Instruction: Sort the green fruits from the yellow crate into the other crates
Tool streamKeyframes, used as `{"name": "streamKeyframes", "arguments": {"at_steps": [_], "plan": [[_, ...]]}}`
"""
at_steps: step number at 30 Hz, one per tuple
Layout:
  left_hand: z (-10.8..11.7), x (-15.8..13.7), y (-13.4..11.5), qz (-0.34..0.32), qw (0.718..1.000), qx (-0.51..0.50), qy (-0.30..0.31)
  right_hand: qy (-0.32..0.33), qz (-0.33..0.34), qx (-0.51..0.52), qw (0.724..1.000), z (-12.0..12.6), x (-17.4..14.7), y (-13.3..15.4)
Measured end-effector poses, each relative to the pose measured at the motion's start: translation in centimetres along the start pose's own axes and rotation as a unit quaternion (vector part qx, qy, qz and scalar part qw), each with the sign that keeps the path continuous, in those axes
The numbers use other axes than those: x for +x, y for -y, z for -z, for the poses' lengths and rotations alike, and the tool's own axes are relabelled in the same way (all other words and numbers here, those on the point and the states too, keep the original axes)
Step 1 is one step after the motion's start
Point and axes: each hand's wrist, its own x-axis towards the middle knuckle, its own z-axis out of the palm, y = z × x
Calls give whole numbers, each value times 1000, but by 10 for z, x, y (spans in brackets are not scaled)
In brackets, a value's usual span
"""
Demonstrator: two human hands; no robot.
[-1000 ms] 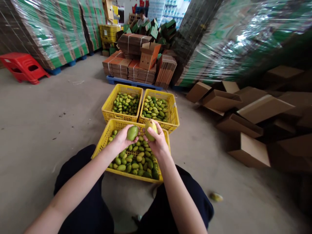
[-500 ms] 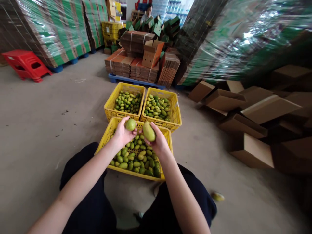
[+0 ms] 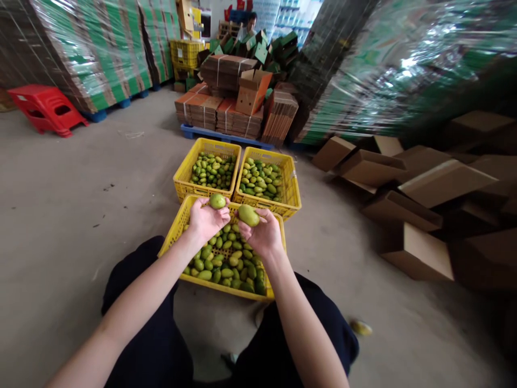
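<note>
My left hand [image 3: 209, 220] is closed on a small green mango [image 3: 217, 201], held at its fingertips. In my right hand [image 3: 264, 231] is a larger yellow-green mango [image 3: 248, 215], lying sideways between thumb and fingers. Both hands are above the near yellow crate [image 3: 226, 292], which holds many green and yellowish mangoes [image 3: 227, 272]. Just beyond it stand two more yellow crates of mangoes, the far left crate [image 3: 183, 185] and the far right crate [image 3: 291, 186], side by side. My forearms and hands cover part of the near crate.
A lone mango [image 3: 361, 327] lies on the floor at my right. Open cardboard boxes [image 3: 420, 242] are heaped to the right. Ahead, bundled flat cartons [image 3: 238, 118] rest on a blue pallet [image 3: 202, 133]. A red stool [image 3: 48, 110] is at left; a person [image 3: 250, 24] is far back.
The right-hand mango has turned from upright to lying sideways as the fingers shifted around it. The left-hand mango has risen slightly and rotated a little. The crates stay in place.
</note>
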Motion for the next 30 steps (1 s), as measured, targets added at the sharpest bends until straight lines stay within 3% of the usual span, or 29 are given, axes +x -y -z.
{"name": "streamKeyframes", "arguments": {"at_steps": [3, 8, 15, 20, 24, 26, 27, 28, 30], "plan": [[-1, -2, 1, 28, 999, 23, 39, 26, -10, 25, 999, -2, 0, -2], [0, -3, 3, 78, 988, 84, 100, 20, 36, 3, 999, -6, 0, -4], [0, 2, 10, 132, 968, 189, 104, 8, 24, -78, 997, -8, 1, -3], [-5, -1, 11, 75, 971, 211, 82, 38, 68, -106, 991, -15, -5, 0], [-9, -10, 9, -49, 959, 258, 103, 59, 136, -188, 971, -21, -19, 11], [-10, -14, 8, -142, 938, 297, 112, 42, 198, -276, 939, -21, -26, 16], [-10, -16, 8, -185, 924, 314, 112, 29, 242, -339, 909, -20, -29, 18], [-11, -17, 8, -218, 914, 325, 108, 15, 289, -411, 865, -19, -31, 19], [-12, -19, 7, -244, 907, 333, 84, -5, 366, -552, 749, -15, -32, 19]]}}
